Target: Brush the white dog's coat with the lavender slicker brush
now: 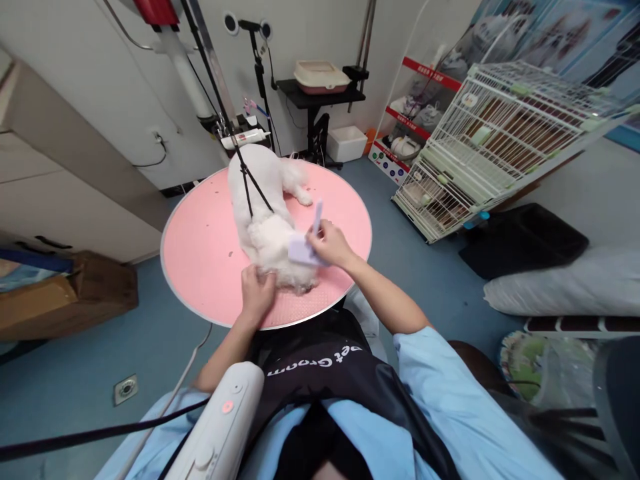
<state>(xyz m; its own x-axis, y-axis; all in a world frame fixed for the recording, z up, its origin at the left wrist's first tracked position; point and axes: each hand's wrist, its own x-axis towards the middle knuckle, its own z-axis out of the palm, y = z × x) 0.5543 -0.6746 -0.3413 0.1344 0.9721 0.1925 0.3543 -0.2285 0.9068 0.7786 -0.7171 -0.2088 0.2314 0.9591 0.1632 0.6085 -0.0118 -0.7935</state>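
A white fluffy dog [260, 180] lies on a round pink grooming table [195, 247], its head towards me. My right hand [327, 243] is closed round the handle of a pale purple slicker brush [303, 251]. The brush head lies against the fur on the dog's head and is slightly blurred. My left hand [258, 293] has its fingers curled into the fur at the left side of the head; the fingertips are partly hidden there. Black straps [245, 170] run down to the dog's body from above.
A white handheld-style device [220, 427] with buttons hangs close at my chest. A metal arm [215, 67] and a white tube [245, 138] are at the table's far side. Wire cages [490, 147] stand right, a cardboard box [100, 293] left, a litter tray [321, 77] behind.
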